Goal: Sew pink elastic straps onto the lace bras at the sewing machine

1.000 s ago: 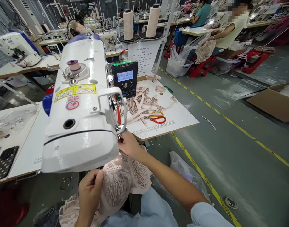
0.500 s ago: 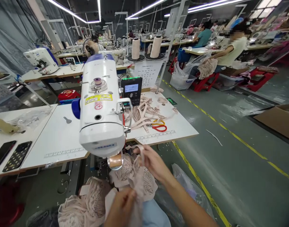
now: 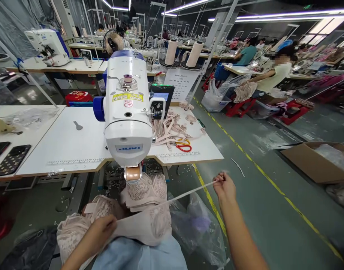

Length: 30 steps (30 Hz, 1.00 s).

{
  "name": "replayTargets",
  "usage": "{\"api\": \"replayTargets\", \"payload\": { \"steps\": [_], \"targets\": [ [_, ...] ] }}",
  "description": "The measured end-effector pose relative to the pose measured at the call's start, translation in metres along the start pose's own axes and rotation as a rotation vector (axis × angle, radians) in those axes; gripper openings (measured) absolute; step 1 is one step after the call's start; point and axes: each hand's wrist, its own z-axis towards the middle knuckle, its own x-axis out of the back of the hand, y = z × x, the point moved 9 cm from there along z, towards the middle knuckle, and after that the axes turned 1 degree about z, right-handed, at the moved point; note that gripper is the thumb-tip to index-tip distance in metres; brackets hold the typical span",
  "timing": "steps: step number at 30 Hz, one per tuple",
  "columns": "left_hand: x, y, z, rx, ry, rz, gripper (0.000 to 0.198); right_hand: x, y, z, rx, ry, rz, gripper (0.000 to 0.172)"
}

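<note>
A pale pink lace bra piece (image 3: 145, 221) lies across my lap under the head of a white sewing machine (image 3: 128, 112). My left hand (image 3: 100, 230) pinches the garment at its left side. My right hand (image 3: 225, 186) is out to the right, shut on the end of a thin strap (image 3: 186, 194) that runs taut from the garment. More lace pieces (image 3: 73, 232) are heaped at the lower left.
Loose straps (image 3: 169, 129) and red-handled scissors (image 3: 183, 147) lie on the white table (image 3: 76, 150) right of the machine. Two phones (image 3: 7, 157) rest at the far left. A plastic bag (image 3: 197, 228) sits by my right knee, a cardboard box (image 3: 315, 161) on the floor. Other workers sit behind.
My right hand has pulled away to the right, drawing the strap out taut from the garment. My left hand has dropped to hold the garment on my lap. The view has backed away from the machine.
</note>
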Motion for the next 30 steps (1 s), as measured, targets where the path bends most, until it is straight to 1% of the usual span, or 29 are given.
{"api": "replayTargets", "payload": {
  "steps": [2, 4, 5, 7, 8, 9, 10, 11, 13, 15, 17, 18, 20, 22, 24, 25, 28, 30],
  "targets": [
    [0.021, -0.016, 0.005, 0.04, 0.145, -0.017, 0.037, -0.006, -0.006, -0.003, 0.027, -0.01, -0.015, 0.03],
    [0.036, -0.03, 0.011, 0.092, 0.34, -0.03, 0.045, -0.022, -0.002, -0.021, 0.041, -0.065, -0.052, 0.03],
    [0.042, -0.036, 0.012, 0.122, 0.447, -0.03, 0.048, -0.033, 0.005, -0.037, 0.038, -0.116, -0.083, 0.031],
    [0.048, -0.038, 0.012, 0.167, 0.641, -0.013, 0.052, -0.059, 0.027, -0.082, -0.005, -0.272, -0.168, 0.032],
    [0.049, -0.035, 0.012, 0.172, 0.704, -0.002, 0.053, -0.073, 0.039, -0.108, -0.034, -0.363, -0.216, 0.033],
    [0.049, -0.028, 0.013, 0.161, 0.736, 0.01, 0.053, -0.085, 0.05, -0.134, -0.061, -0.449, -0.255, 0.033],
    [0.048, -0.019, 0.015, 0.135, 0.742, 0.021, 0.051, -0.099, 0.059, -0.16, -0.066, -0.562, -0.309, 0.03],
    [0.046, -0.007, 0.018, 0.093, 0.722, 0.032, 0.047, -0.113, 0.065, -0.187, -0.027, -0.705, -0.393, 0.026],
    [0.041, 0.022, 0.025, -0.022, 0.624, 0.049, 0.037, -0.131, 0.068, -0.227, 0.061, -0.88, -0.527, 0.02],
    [0.032, 0.054, 0.027, -0.151, 0.487, 0.058, 0.03, -0.141, 0.065, -0.252, 0.147, -0.964, -0.645, 0.016],
    [0.02, 0.082, 0.023, -0.264, 0.353, 0.064, 0.03, -0.147, 0.059, -0.271, 0.183, -1.025, -0.741, 0.013],
    [0.015, 0.094, 0.019, -0.306, 0.3, 0.069, 0.031, -0.15, 0.057, -0.28, 0.182, -1.061, -0.78, 0.012],
    [0.005, 0.11, 0.011, -0.362, 0.219, 0.09, 0.029, -0.156, 0.053, -0.297, 0.155, -1.139, -0.846, 0.011],
    [-0.003, 0.116, 0.003, -0.394, 0.15, 0.15, 0.028, -0.161, 0.05, -0.313, 0.131, -1.214, -0.899, 0.011],
    [-0.01, 0.115, -0.002, -0.418, 0.105, 0.213, 0.026, -0.166, 0.049, -0.326, 0.109, -1.284, -0.926, 0.015],
    [-0.012, 0.111, -0.005, -0.432, 0.097, 0.238, 0.029, -0.168, 0.049, -0.331, 0.096, -1.311, -0.925, 0.018],
    [-0.014, 0.096, -0.014, -0.481, 0.13, 0.277, 0.038, -0.173, 0.055, -0.341, 0.078, -1.362, -0.899, 0.023],
    [-0.01, 0.082, -0.018, -0.495, 0.19, 0.31, 0.037, -0.178, 0.061, -0.346, 0.093, -1.387, -0.854, 0.02]
  ]
}}
